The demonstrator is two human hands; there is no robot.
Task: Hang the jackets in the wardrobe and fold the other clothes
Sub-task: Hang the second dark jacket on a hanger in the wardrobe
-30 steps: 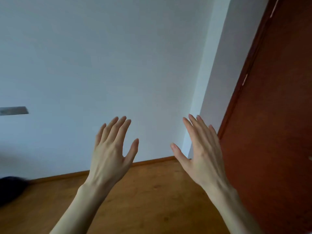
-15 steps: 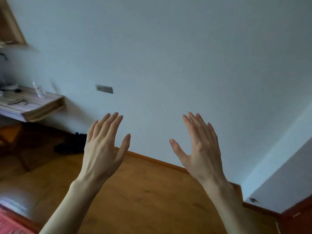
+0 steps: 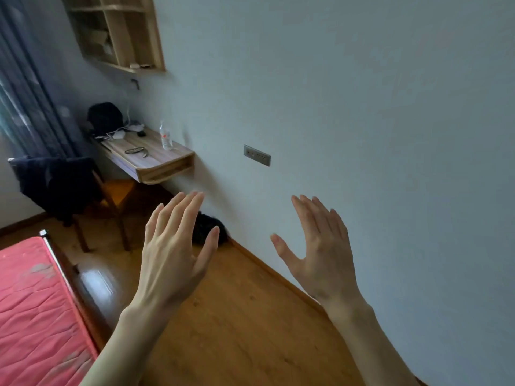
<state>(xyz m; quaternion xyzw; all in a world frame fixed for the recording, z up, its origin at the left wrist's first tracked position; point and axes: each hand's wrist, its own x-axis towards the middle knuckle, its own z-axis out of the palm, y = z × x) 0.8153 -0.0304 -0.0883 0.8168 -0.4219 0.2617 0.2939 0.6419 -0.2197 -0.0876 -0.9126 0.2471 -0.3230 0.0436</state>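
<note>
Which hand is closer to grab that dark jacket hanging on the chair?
Probably the left hand. The dark jacket is draped over the chair on the left side, nearer that hand. The right hand is raised by the wall, farther away. Both hands are empty, fingers straight.

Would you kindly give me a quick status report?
Left hand and right hand open, empty, raised. Dark garment draped on the chair, untouched. Nothing in the way.
</note>
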